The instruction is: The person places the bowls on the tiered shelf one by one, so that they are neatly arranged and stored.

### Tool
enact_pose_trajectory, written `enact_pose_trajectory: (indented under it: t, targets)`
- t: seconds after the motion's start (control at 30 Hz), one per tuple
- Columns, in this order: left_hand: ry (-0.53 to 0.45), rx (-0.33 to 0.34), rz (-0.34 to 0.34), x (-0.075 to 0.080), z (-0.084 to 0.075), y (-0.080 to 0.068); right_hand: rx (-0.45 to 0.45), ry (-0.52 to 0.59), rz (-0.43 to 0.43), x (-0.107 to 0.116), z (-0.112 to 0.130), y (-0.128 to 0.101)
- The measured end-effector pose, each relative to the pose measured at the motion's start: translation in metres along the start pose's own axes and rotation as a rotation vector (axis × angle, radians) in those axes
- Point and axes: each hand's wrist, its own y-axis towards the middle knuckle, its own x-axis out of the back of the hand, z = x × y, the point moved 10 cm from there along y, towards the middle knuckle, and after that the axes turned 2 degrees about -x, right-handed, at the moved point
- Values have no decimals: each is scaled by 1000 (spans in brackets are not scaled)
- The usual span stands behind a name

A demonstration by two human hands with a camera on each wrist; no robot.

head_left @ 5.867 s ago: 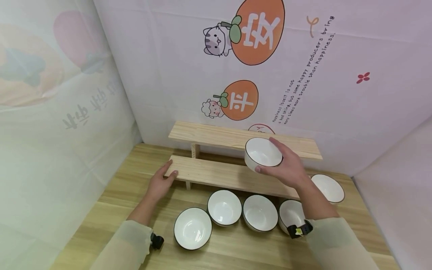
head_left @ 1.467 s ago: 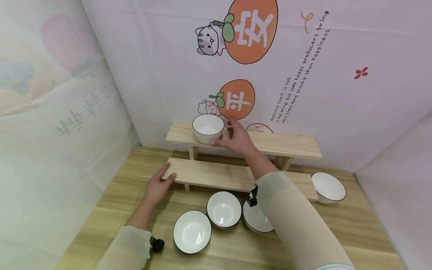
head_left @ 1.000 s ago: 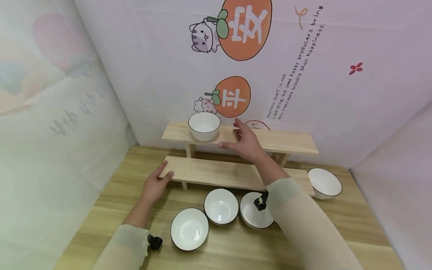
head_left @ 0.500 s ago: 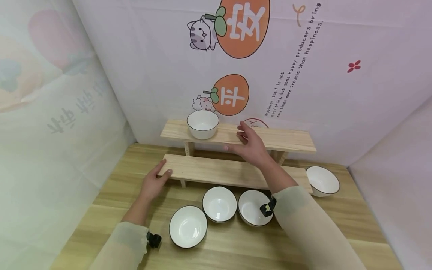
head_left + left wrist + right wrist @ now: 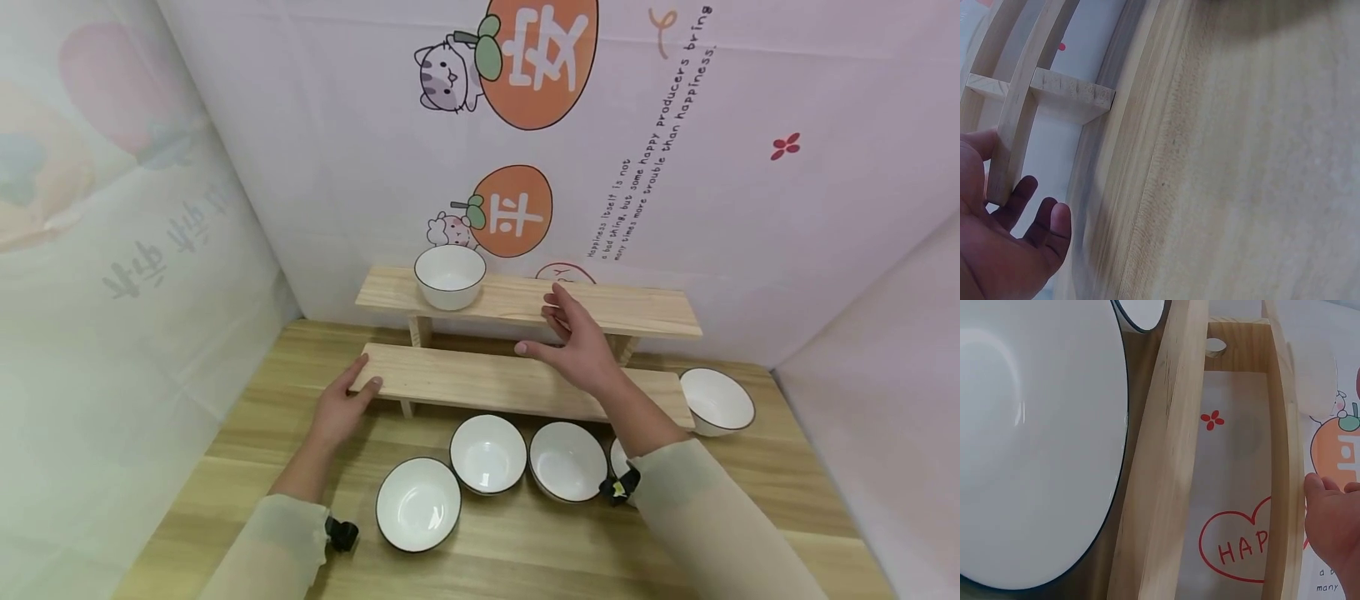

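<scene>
My left hand (image 5: 343,408) grips the left end of the lower board of a two-step wooden shelf (image 5: 480,379); in the left wrist view, thumb and fingers lie on either side of the board (image 5: 1015,134). My right hand (image 5: 581,343) is held empty over the shelf's right half, fingers loosely bent and thumb apart. A white bowl (image 5: 450,279) with a dark rim stands upright on the upper board, toward its left end. Matching bowls stand on the table before the shelf: a left one (image 5: 418,505), two middle ones (image 5: 489,455) (image 5: 568,461), and one (image 5: 619,460) mostly hidden by my right wrist.
Another white bowl (image 5: 717,402) stands at the shelf's right end. Behind the shelf rises a printed cloth wall (image 5: 337,167), with further cloth walls at left and right. The wooden table (image 5: 525,550) runs beneath everything. Black wrist cameras (image 5: 342,533) sit at both cuffs.
My right hand has carried a bowl leftward onto the upper board, let go of it and drawn back to the right. My left hand has kept its grip on the lower board.
</scene>
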Motion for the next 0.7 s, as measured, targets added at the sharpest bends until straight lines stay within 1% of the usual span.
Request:
enact_pose_trajectory:
  t: [0.23, 0.43, 0.7]
  targets:
    - [6, -1, 2, -1, -1, 0, -3, 10, 11, 3, -2, -11]
    - [15, 9, 7, -2, -2, -1, -6, -14, 10, 7, -6, -19]
    - [23, 7, 7, -1, -3, -2, -27, 27, 12, 14, -12, -31]
